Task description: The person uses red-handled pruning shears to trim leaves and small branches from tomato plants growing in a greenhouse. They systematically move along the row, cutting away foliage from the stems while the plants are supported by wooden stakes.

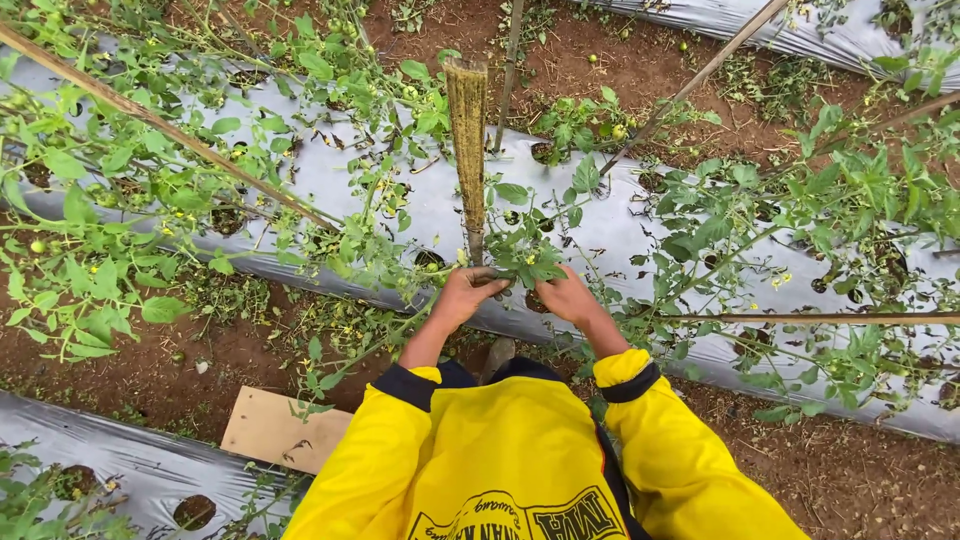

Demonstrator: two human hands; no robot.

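The yellow jacket (520, 460) with dark cuffs fills the bottom of the view, both sleeves reaching forward. The left hand (462, 297) and the right hand (568, 295) meet at a leafy tomato stem (525, 262), just at the foot of an upright bamboo stake (467, 140). The left hand's fingers curl closed around the stem and the base of the stake; the right hand pinches the foliage from the other side, its fingertips hidden among the leaves. The stem sits between the two hands, touching both. Beneath the grip lies silver plastic mulch (420, 205) with round planting holes, running across the bed. Left of the grip a slanted bamboo pole (160, 125) crosses the plants, and small green tomatoes (38, 246) hang farther left. Behind the hands, toward the camera and to the left, a flat wooden board (280, 430) rests on the reddish-brown soil (850, 480).
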